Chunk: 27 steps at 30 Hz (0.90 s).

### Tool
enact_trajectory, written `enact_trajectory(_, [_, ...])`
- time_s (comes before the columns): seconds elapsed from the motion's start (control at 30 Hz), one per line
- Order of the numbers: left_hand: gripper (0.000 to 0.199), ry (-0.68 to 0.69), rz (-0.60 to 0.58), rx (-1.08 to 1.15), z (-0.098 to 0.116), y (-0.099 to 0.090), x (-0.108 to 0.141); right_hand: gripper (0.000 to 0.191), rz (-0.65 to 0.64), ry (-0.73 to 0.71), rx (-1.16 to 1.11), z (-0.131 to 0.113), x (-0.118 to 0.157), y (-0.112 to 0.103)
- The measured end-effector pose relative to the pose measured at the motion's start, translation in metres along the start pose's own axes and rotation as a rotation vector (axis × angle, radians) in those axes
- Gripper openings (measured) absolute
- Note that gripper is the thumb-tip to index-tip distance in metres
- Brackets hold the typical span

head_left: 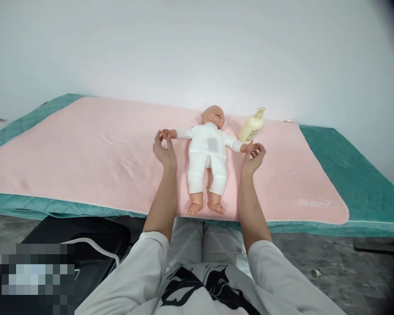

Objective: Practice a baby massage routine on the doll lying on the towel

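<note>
Fingers of the left hand (165,152): pinched on the doll's hand on that side, thumb against fingertips. Fingers of the right hand (252,162): curled round the doll's other hand, thumb on the near side. Neither hand released.

Doll (208,139): on its back between the two sets of fingers, arms spread out to them. Head lies beyond the fingers, bare feet on the near side of them. White top and pants; grey patch on the chest, roughly midway between left and right fingers.

Bottle (251,127): cream, pump top, dark print, just beyond the right fingers. Can't tell if it's standing or leaning, or if it touches the doll's arm.

Pink mat (124,135): under the doll and both hands, runs well out left of the left fingers; pale lettering near its corner, right of and nearer than the right fingers. Green bed cover (357,166) shows past the mat on both sides. Pale wall (184,52) behind, beyond all fingers.
</note>
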<state>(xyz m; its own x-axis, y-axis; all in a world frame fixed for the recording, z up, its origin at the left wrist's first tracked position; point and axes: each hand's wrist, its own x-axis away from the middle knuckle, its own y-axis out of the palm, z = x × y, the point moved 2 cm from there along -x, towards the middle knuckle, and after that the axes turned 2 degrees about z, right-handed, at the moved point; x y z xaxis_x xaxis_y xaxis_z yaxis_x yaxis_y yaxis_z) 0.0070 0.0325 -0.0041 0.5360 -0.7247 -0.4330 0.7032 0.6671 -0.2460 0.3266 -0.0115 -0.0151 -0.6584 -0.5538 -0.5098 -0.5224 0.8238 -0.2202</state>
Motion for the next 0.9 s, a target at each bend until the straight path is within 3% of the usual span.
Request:
enact_trajectory(0.1, [0.047, 0.106, 0.031, 0.160, 0.014, 0.001, 0.009, 0.043, -0.031, -0.194, -0.010, -0.015, 0.011, 0.004])
enact_trajectory(0.27, [0.040, 0.375, -0.162, 0.192, 0.032, 0.011, 0.026, 0.031, -0.200, -0.567, -0.089, -0.032, 0.031, 0.016])
enact_trajectory(0.37, [0.035, 0.522, -0.267, 0.122, 0.040, 0.017, 0.033, 0.027, -0.285, -0.705, -0.112, -0.036, 0.036, 0.022])
enact_trajectory(0.67, [0.031, 0.700, -0.519, -0.035, 0.048, 0.024, 0.034, 0.023, -0.426, -0.795, -0.175, -0.038, 0.035, 0.028])
enact_trajectory(0.9, [0.030, 0.660, -0.633, -0.073, 0.050, 0.026, 0.034, 0.024, -0.523, -0.813, -0.100, -0.036, 0.033, 0.037])
